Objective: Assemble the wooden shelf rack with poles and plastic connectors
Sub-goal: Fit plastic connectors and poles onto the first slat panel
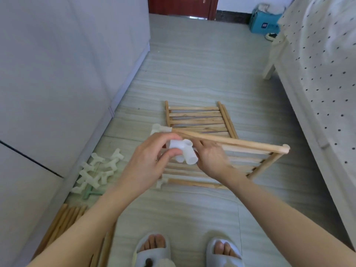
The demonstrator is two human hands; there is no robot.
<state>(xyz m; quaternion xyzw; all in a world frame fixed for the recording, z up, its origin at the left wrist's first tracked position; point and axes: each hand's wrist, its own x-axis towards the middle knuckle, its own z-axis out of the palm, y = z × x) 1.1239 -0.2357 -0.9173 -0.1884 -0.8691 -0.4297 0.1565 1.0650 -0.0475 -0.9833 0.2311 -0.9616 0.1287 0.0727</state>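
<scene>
Both hands meet over the floor. The left hand (pixel 152 162) pinches a white plastic connector (pixel 184 152) between thumb and fingertips, holding it just at the near-left corner of a slatted wooden shelf panel (pixel 250 157). The right hand (pixel 211 158) curls around that panel and holds it tilted up off the floor; whether the connector is on the pole end, I cannot tell, since the fingers cover the joint. Another connector (pixel 159 129) caps the panel's far-left corner. A second slatted panel (pixel 198 117) lies flat beyond. A heap of spare connectors (pixel 98 170) sits left, by loose wooden poles (pixel 63 220).
</scene>
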